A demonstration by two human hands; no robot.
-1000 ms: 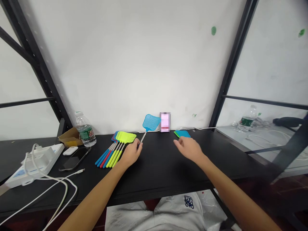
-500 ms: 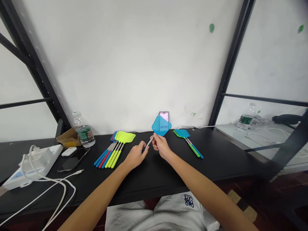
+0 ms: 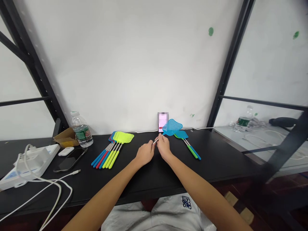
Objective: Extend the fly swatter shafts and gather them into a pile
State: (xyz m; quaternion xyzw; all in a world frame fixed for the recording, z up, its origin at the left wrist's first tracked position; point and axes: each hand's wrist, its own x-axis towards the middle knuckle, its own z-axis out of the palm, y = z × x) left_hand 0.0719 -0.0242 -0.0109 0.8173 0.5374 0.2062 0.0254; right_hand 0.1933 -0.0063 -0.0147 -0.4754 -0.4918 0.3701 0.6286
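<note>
Above the black table, both hands hold one fly swatter with a blue mesh head (image 3: 172,127). My left hand (image 3: 145,152) is closed around its handle end, and the grip is hidden in the fist. My right hand (image 3: 163,146) pinches the metal rod close under the head, which tilts to the right. A fanned row of swatters (image 3: 107,154) lies to the left, with blue, red and yellow-green handles. To the right, a green and a blue swatter (image 3: 192,147) lie together, partly overlapped by the held head in this view.
A phone (image 3: 162,122) with a lit screen leans on the wall. At left are a water bottle (image 3: 82,131), an open cardboard box (image 3: 66,138), a white case (image 3: 66,151), a dark phone (image 3: 71,159), a power strip (image 3: 49,158) and white cables (image 3: 60,182). Black posts (image 3: 225,70) flank the table.
The held swatter has swung to the right, its blue head moving off the lit phone towards the right-hand pair. Both hands have drawn closer together along the rod. The view has shifted slightly.
</note>
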